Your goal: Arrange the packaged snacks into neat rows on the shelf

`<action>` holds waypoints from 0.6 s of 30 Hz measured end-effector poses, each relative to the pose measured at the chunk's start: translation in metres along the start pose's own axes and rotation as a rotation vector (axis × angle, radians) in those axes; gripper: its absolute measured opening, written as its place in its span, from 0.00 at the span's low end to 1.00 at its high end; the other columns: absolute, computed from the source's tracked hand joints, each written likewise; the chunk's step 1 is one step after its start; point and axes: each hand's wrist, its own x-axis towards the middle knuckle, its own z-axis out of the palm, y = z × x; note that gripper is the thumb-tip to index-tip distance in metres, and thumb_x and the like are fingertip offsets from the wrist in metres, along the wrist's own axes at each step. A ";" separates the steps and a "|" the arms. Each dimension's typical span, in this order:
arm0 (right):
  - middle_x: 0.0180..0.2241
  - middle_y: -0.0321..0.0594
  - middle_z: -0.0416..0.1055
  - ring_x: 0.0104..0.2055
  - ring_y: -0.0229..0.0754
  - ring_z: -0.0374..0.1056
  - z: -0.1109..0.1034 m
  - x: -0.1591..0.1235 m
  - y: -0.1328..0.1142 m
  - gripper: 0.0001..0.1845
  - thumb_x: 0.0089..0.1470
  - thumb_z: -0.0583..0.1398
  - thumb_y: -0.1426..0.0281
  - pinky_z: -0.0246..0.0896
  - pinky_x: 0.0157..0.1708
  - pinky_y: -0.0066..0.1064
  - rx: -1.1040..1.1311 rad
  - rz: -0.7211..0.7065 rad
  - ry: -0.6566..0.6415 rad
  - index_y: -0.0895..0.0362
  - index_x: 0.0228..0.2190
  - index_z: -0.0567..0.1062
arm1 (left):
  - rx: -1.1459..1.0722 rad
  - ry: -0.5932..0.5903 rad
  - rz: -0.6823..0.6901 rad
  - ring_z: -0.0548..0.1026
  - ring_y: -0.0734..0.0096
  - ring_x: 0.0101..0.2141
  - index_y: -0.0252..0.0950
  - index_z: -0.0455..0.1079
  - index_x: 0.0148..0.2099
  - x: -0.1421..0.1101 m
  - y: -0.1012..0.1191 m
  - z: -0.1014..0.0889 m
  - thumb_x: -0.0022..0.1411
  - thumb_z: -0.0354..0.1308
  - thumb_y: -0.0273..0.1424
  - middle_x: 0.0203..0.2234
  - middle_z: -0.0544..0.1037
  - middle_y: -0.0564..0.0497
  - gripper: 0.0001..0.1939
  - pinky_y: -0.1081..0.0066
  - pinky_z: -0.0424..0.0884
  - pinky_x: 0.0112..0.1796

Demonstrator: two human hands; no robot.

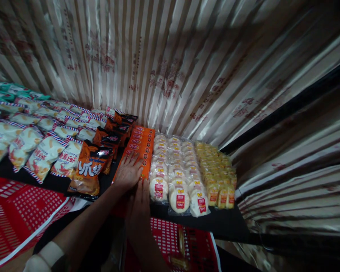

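Observation:
My left hand (129, 172) lies flat with fingers spread on the near end of a row of orange snack packets (138, 145) on a dark shelf (223, 223). My right hand (141, 200) rests just below it at the shelf's front edge, fingers stretched out together and pointing up toward the same orange row. Neither hand grips anything. Right of the orange row lie rows of round white cakes (172, 177) in clear wrap, then yellow wrapped cakes (217, 172).
Left of my hands lie dark orange chip bags (89, 170) and many red-white-blue striped snack bags (42, 151). Red plastic baskets (14, 215) sit below the shelf, another basket (181, 241) under my arms. A striped shiny curtain (170, 68) hangs behind and to the right.

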 end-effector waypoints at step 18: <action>0.62 0.57 0.50 0.66 0.55 0.40 0.000 -0.001 -0.006 0.29 0.59 0.47 0.74 0.48 0.58 0.58 -0.158 0.014 -0.041 0.65 0.61 0.53 | 0.012 -0.049 -0.031 0.60 0.51 0.58 0.36 0.69 0.53 0.002 0.002 -0.002 0.63 0.49 0.31 0.56 0.68 0.42 0.17 0.50 0.56 0.57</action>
